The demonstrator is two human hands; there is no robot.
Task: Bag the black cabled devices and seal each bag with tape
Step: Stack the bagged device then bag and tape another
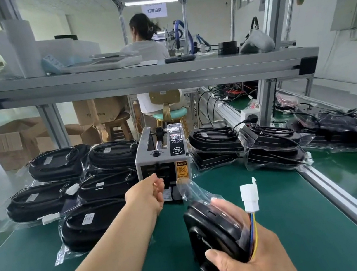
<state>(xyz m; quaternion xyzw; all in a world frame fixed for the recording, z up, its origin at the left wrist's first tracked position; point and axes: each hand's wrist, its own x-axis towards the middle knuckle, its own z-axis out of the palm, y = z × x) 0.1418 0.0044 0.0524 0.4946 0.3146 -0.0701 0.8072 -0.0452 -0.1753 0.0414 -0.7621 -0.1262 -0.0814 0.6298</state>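
My right hand (249,259) grips a black cabled device (212,227) in a clear bag, held upright above the green mat; its white connector (249,192) sticks up on coloured wires. The bag's open top (192,190) stands loose. My left hand (151,192) is stretched out to the outlet slot of the grey tape dispenser (164,154), fingers pinched at the slot. Whether tape is between them is hidden. Several bagged black devices (63,193) lie stacked left of the dispenser, and more stacked devices (267,143) lie to its right.
A metal shelf rail (139,80) crosses overhead with trays and tools on it. An aluminium rail (351,200) borders the mat on the right, with a second green surface beyond. A seated person (147,45) works behind. Cardboard boxes (14,142) stand on the floor at left.
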